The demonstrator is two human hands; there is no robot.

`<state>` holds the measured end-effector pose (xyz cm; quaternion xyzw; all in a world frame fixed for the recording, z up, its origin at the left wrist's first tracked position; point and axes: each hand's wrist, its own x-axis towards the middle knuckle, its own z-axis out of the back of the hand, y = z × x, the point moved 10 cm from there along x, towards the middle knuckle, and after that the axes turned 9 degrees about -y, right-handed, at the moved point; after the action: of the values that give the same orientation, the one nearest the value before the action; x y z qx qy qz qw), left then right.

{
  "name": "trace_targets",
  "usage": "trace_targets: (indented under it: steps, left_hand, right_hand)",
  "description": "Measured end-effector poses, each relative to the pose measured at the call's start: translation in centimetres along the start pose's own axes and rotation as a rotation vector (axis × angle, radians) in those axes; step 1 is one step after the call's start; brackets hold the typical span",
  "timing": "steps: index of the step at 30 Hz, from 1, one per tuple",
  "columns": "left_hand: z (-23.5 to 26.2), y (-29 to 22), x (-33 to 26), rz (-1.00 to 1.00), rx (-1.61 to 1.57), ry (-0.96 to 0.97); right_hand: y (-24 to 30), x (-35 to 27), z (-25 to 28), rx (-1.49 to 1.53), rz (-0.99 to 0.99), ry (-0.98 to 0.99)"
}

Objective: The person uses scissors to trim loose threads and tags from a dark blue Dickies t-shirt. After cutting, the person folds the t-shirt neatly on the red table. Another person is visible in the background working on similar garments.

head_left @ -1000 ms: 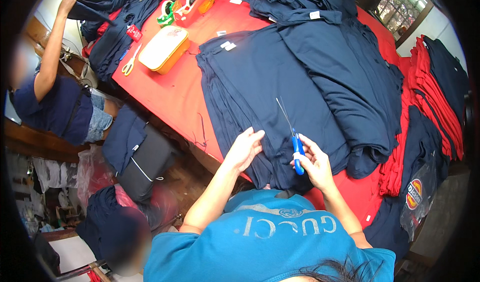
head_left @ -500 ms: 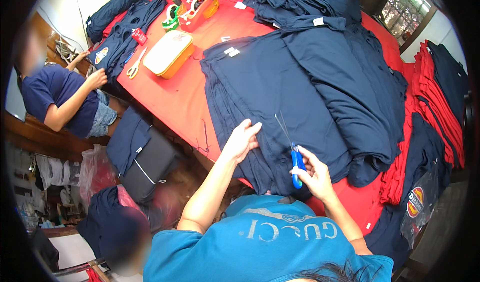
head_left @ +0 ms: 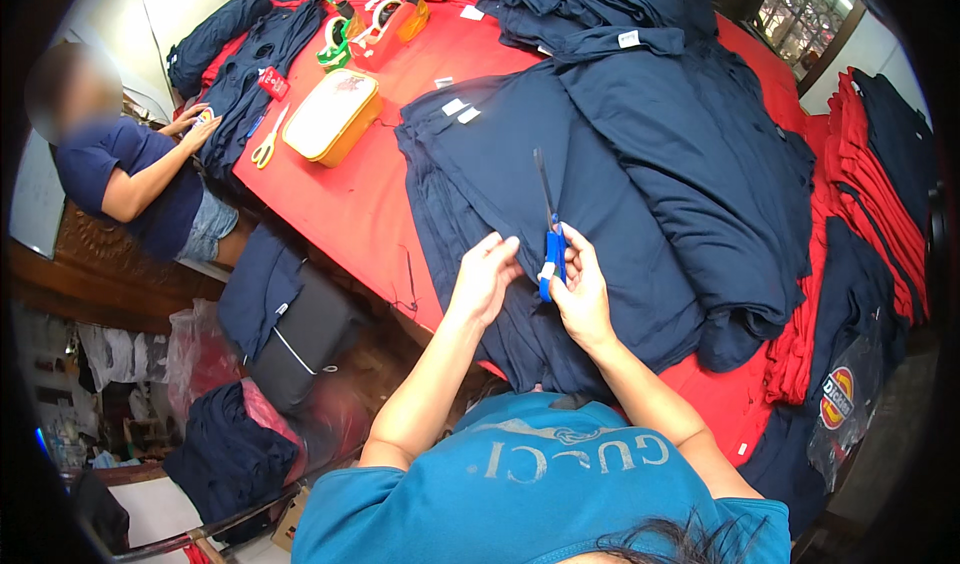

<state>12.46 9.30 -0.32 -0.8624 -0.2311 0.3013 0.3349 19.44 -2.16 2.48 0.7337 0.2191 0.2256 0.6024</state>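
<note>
My right hand [head_left: 582, 292] grips blue-handled scissors [head_left: 552, 254] over the dark navy garments. Their blades point away from me and lie close together. Just left of them is my left hand [head_left: 485, 279], its fingers curled and the thumb pressed near the forefinger; whatever it may pinch is too small to make out. Beneath both hands spreads a navy garment [head_left: 510, 184] with small white labels [head_left: 460, 111] near its far edge. A thicker folded navy garment [head_left: 690, 184] lies on its right.
On the red-covered table [head_left: 330, 214] stand a white-and-orange box [head_left: 330, 119], yellow-handled scissors [head_left: 268, 146] and tape dispensers [head_left: 385, 34]. Navy clothes [head_left: 600, 4] are heaped at the back. A co-worker [head_left: 140, 174] handles garments at the left. Red and navy stacks [head_left: 880, 204] lie right.
My right hand has brought the scissors left, close to my left hand, and their blades have closed. My left hand's fingers have drawn together. The co-worker's hands have come down onto the garment.
</note>
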Motion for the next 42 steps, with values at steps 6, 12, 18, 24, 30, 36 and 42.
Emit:
trace_targets:
  steps: [6, 12, 18, 24, 30, 36, 42]
  left_hand:
    - [2.4, -2.5, 2.8, -0.106, -0.135, -0.055]
    - [-1.0, -5.1, 1.6, -0.183, 0.007, 0.074]
    - [-2.4, -5.5, 1.1, -0.169, 0.062, 0.106]
    - [-2.1, -5.6, 1.4, -0.132, 0.065, 0.114]
    - [-1.9, -5.3, 1.7, -0.09, 0.094, 0.133]
    - [-2.7, -5.6, 1.3, -0.073, 0.116, 0.148]
    - [1.0, -5.1, 4.8, -0.08, 0.044, 0.042]
  right_hand:
    - [2.6, -1.5, 2.1, -0.374, 0.036, 0.122]
    - [5.5, -2.2, 1.8, -0.779, 0.164, 0.205]
    - [5.2, -1.1, 1.1, -0.622, 0.206, 0.145]
    - [2.0, -0.9, 1.2, -0.222, -0.18, 0.151]
    - [1.7, -0.4, 1.3, -0.252, -0.156, 0.144]
    - [2.3, 1.0, 0.5, -0.232, -0.104, 0.157]
    - [0.7, 0.9, 0.5, -0.157, -0.304, 0.158]
